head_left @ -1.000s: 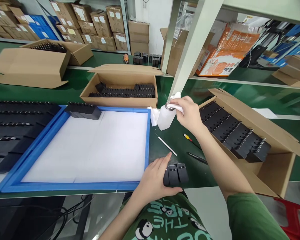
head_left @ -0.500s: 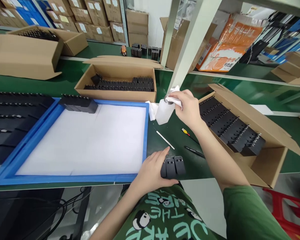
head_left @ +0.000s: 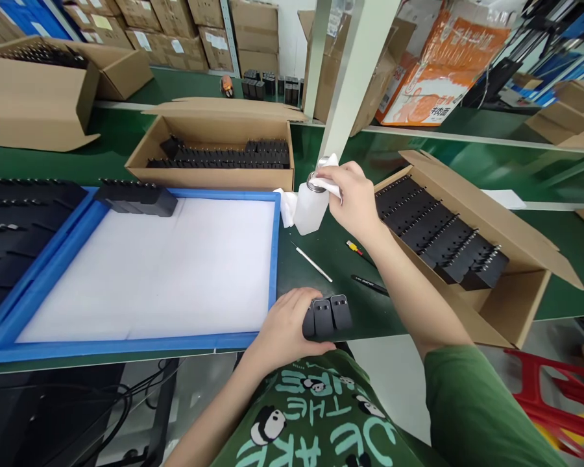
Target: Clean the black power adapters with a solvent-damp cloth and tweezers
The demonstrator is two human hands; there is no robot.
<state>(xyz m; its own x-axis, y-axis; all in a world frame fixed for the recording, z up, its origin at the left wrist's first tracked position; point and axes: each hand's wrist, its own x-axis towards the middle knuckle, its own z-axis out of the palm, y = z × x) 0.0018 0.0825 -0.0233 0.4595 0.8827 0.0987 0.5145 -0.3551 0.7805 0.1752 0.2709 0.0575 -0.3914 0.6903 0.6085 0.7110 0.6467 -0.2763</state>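
My right hand (head_left: 353, 201) pinches a white cloth (head_left: 328, 186), pressed on the metal top of a translucent white dispenser bottle (head_left: 309, 211). Beside the near edge of the table, my left hand (head_left: 289, 324) curls round the left end of a short row of black power adapters (head_left: 324, 318); its fingertips are partly hidden behind them. Between the hands lie a thin white stick (head_left: 314, 264) with a fine tip, a black pen (head_left: 370, 285) and a cable with a yellow plug (head_left: 354, 247). A crumpled white tissue (head_left: 287, 207) touches the bottle's left side.
A blue-framed white tray (head_left: 150, 272) holds a row of black adapters (head_left: 136, 198) at its far left corner. Open cartons of adapters stand behind (head_left: 214, 176) and at right (head_left: 520, 305). A white post (head_left: 345, 78) rises behind the bottle. A red stool (head_left: 540, 389) stands below.
The whole view has shifted slightly, so things appear a little further left and higher. Both hands keep the same hold, with the cloth still on the bottle's top.
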